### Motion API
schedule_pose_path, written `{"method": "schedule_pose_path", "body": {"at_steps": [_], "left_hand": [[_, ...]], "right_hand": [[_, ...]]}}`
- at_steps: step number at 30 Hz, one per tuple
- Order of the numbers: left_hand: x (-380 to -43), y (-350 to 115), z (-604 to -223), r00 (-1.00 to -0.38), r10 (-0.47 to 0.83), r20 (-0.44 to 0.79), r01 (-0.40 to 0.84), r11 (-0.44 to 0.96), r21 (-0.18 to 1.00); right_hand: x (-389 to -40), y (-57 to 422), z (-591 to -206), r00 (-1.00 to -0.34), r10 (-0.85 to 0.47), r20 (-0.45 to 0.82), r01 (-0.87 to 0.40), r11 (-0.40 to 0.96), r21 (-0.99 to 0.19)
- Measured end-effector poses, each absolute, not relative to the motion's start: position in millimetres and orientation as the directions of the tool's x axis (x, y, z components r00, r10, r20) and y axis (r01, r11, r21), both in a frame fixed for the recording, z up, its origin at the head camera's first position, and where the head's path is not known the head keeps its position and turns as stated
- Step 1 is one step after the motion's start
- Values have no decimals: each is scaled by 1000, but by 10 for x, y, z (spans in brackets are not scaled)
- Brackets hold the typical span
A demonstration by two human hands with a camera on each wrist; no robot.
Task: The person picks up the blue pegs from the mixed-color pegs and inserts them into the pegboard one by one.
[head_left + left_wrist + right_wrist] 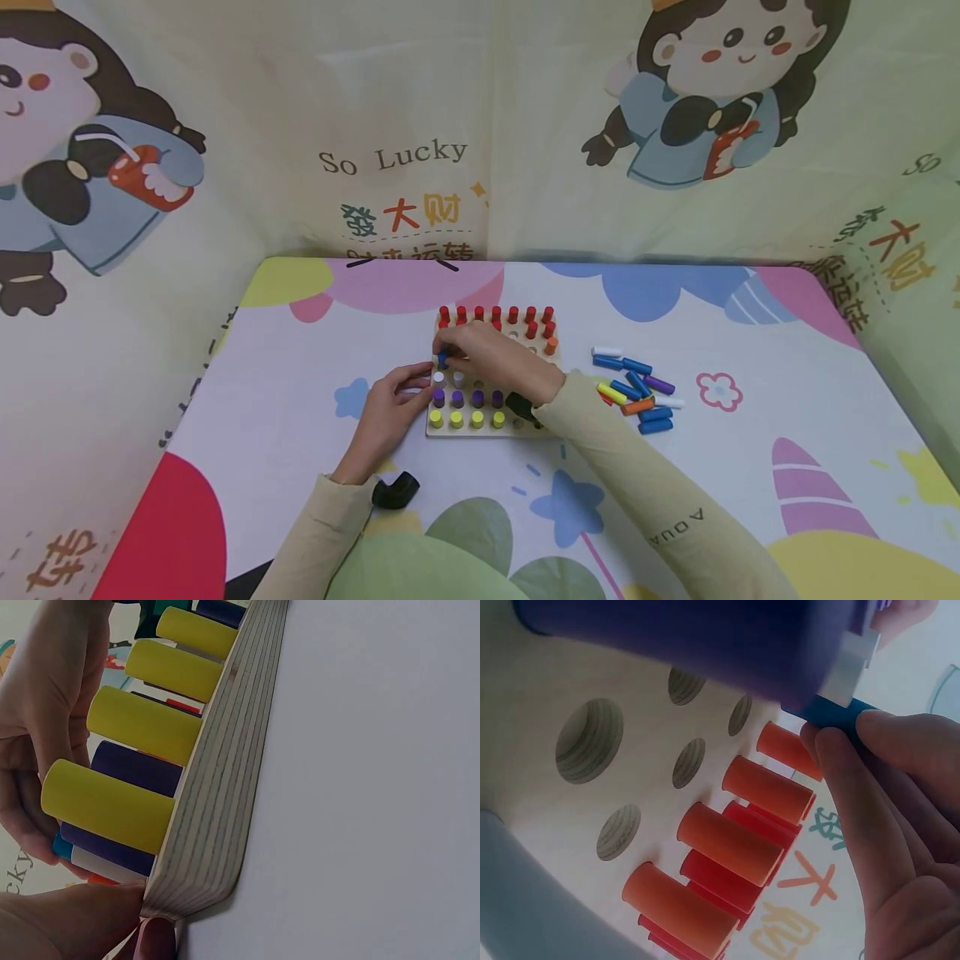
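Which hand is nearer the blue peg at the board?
Right: the right hand pinches the blue peg. The left hand is apart from it, at the board's left edge.

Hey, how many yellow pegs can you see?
5 visible: four yellow pegs upright in the nearest row of the board, and one loose yellow peg in the pile to its right. The right sleeve may hide more.

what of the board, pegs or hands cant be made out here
Head view: the board, middle rows partly behind the right hand.
Head view: the board's front right corner, behind the right sleeve.
Right wrist view: board-side end of the blue peg, behind the purple peg, itself blurred and cut by the top edge.
Left wrist view: part of the left hand, cut off by the left edge.
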State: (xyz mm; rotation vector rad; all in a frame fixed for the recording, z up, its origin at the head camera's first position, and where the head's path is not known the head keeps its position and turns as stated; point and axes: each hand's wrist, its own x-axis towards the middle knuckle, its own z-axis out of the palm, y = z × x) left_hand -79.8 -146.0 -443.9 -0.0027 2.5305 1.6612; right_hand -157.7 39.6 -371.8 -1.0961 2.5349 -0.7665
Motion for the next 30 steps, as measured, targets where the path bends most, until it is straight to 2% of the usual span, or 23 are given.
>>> {"method": "schedule_pose_path", "body": {"at_steps": [30], "left_hand": [[-794, -1456, -4458, -993, 70, -92, -57, 401, 914]], "right_hand": [[-1610, 372, -3814, -671, -740, -41, -602, 577, -552]]}}
